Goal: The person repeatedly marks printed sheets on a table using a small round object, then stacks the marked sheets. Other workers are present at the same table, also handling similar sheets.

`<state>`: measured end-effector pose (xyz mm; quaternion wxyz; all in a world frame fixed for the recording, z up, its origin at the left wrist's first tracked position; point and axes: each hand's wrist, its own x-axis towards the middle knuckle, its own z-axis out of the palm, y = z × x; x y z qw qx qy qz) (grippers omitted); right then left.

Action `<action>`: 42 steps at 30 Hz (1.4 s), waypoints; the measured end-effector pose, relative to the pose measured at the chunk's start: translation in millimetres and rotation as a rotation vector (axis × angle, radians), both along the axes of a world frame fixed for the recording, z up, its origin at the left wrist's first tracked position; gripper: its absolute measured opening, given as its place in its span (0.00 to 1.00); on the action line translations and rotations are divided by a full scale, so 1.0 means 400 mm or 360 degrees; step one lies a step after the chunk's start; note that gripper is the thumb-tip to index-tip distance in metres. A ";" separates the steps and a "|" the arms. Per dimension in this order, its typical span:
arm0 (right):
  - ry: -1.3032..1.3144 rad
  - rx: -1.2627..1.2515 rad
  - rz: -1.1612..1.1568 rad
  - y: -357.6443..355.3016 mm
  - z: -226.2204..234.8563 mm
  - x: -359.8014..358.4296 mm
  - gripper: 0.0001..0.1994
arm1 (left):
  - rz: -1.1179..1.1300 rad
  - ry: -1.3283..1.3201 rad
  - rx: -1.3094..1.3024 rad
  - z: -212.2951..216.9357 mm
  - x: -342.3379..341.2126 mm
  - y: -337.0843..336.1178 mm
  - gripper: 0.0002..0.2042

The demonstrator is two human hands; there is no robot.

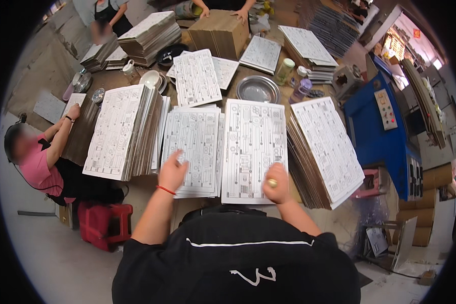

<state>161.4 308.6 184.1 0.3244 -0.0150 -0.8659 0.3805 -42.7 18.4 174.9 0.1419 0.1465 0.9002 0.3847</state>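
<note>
In front of me lie two white printed boards side by side. My left hand (173, 172), with a red string at its wrist, is over the lower edge of the left board stack (192, 142), fingers apart and slightly blurred. It holds nothing that I can see. My right hand (277, 186) is closed in a fist at the lower right of the right printed board (248, 137). Out of the fist sticks the round, yellowish end of a small tool (272, 183); the rest of it is hidden in my fingers.
Tall stacks of printed boards flank me, a left stack (114, 131) and a right stack (329, 147). Beyond stand a metal basin (258, 90), a green bottle (285, 71) and a purple bottle (301, 91). A co-worker in pink (40, 169) handles boards at left; others work across the table.
</note>
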 end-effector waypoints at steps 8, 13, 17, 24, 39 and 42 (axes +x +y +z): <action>0.0405 -0.0595 -0.0488 0.237 0.136 0.122 0.05 | -0.0452 -0.0047 0.0113 0.012 0.177 0.140 0.19; 0.0085 -0.0568 -0.0311 0.151 0.070 0.068 0.04 | -0.0804 0.0116 0.0250 0.038 0.221 0.247 0.15; -0.0217 -0.0277 0.0113 0.017 0.029 -0.008 0.01 | -0.0963 0.0529 0.0242 -0.041 0.247 0.302 0.17; -0.0526 -0.0862 0.0418 -0.012 -0.074 0.007 0.02 | -0.1385 0.0503 -0.0227 -0.057 0.286 0.299 0.39; 0.0177 -0.1883 0.0368 0.204 -0.110 -0.342 0.09 | -0.1532 0.0480 -0.0306 -0.051 0.283 0.306 0.47; 0.0070 -0.1693 0.0393 0.198 -0.120 -0.346 0.09 | -0.1520 0.0460 -0.0290 -0.055 0.285 0.304 0.46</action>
